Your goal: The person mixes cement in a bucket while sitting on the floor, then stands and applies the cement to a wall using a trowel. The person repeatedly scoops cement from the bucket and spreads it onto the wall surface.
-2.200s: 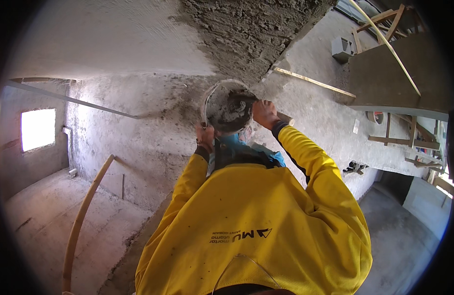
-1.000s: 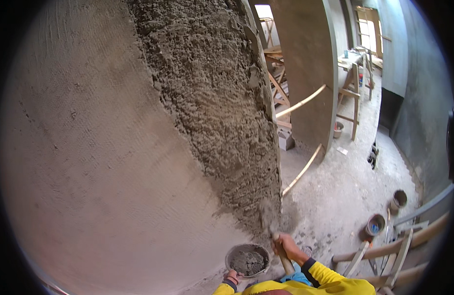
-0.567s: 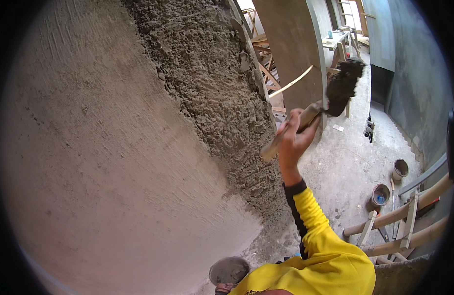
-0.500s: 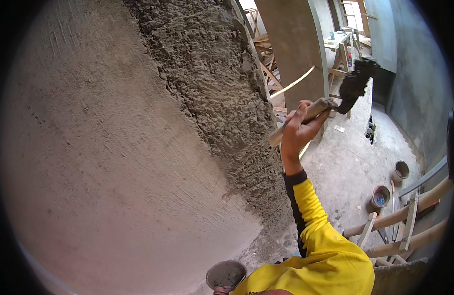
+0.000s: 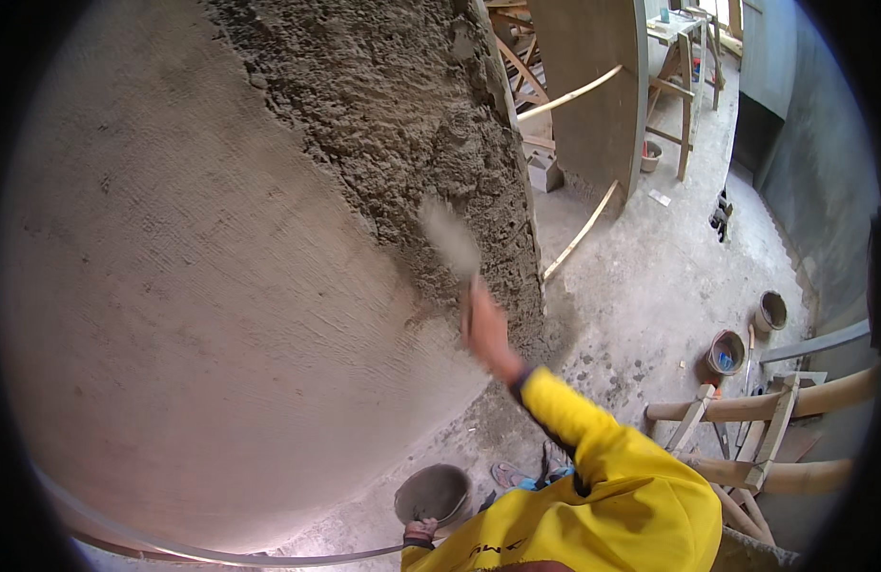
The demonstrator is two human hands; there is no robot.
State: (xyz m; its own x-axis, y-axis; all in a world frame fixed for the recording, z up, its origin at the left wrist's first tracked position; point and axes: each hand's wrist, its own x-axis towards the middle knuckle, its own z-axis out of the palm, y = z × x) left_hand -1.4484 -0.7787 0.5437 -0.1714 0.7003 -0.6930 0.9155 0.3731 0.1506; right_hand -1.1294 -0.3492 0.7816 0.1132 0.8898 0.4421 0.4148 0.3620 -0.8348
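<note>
My right hand [image 5: 486, 329] is closed round the handle of a trowel, arm stretched toward the wall. The trowel's blade [image 5: 450, 236] is smeared by motion in front of a strip of rough, dark wet mortar [image 5: 402, 133]. Left of that strip the wall [image 5: 202, 315] is paler and flatter, with scratch marks. Low in the view, my left hand [image 5: 421, 527] grips the near rim of a round bucket [image 5: 433, 491] with grey mortar inside. Most of the left arm is hidden by my yellow top.
A bamboo ladder-like frame [image 5: 765, 405] stands at the lower right. Two buckets, one [image 5: 726, 353] with something blue inside, sit on the concrete floor [image 5: 631, 305]. Mortar spatters lie below the wall. A bent strip of wood [image 5: 583, 229] leans near a column [image 5: 593, 95]; a wooden trestle [image 5: 684, 95] stands beyond.
My right hand has swung the trowel from the right, where its blade carried dark mortar, leftward to the wall. The view has shifted, showing more of the bucket and my left hand.
</note>
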